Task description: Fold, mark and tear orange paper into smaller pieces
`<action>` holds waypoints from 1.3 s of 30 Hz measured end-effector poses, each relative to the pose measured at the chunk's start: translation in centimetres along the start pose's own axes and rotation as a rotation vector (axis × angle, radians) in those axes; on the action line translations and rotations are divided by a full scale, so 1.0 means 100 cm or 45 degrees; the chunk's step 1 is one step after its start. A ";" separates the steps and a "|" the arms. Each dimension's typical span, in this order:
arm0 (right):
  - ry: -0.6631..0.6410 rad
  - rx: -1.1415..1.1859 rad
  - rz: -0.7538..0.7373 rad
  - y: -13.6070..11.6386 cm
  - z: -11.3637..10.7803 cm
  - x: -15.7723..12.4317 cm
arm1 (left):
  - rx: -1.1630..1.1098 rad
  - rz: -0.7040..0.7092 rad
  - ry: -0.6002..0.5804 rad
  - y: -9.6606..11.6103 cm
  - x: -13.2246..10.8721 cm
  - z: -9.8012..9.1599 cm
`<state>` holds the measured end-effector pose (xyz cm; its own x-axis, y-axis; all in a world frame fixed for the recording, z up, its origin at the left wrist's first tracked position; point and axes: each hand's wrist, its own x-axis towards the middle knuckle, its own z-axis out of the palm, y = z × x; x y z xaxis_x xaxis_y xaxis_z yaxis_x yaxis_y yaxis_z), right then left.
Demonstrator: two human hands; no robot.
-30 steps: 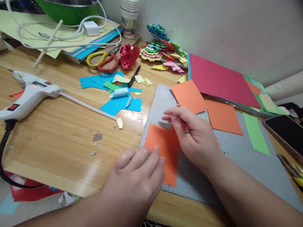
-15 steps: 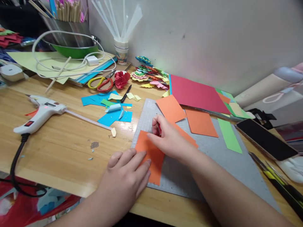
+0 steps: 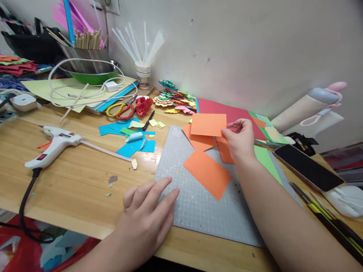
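My right hand (image 3: 239, 140) pinches the edge of an orange paper square (image 3: 208, 124) and holds it lifted above the grey cutting mat (image 3: 198, 204); a thin red tool also shows between its fingers. More orange squares lie on the mat below it, one nearer me (image 3: 207, 173). My left hand (image 3: 147, 211) rests flat with fingers spread on the mat's near left corner, holding nothing.
A white glue gun (image 3: 53, 143) with a black cord lies at the left. Blue paper scraps (image 3: 127, 138), scissors (image 3: 120, 109), a red paper flower (image 3: 143, 105), folded coloured papers (image 3: 172, 96), a red sheet (image 3: 229, 113), a phone (image 3: 307, 166) and a cup of straws (image 3: 143, 77) surround the mat.
My right hand moved from the near orange square to the far right and lifted an orange square. The near square now lies slid aside and turned; my left hand no longer presses it.
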<state>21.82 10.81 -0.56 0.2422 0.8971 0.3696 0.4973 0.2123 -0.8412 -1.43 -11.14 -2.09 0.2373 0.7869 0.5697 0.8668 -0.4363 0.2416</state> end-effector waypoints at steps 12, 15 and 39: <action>-0.832 -0.603 0.041 -0.010 -0.038 -0.052 | -0.032 -0.010 -0.072 -0.003 0.004 0.007; -0.921 -0.733 -0.001 -0.010 -0.037 -0.061 | -0.039 -0.013 -0.102 -0.003 0.004 0.008; -0.828 0.330 0.332 -0.048 -0.042 -0.087 | -0.192 -0.217 0.025 -0.009 0.009 -0.001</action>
<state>20.81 0.32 1.90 -0.2562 0.9619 -0.0953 0.2593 -0.0266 -0.9654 -2.02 -10.11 -1.74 0.0832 0.8467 0.5255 0.8180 -0.3592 0.4493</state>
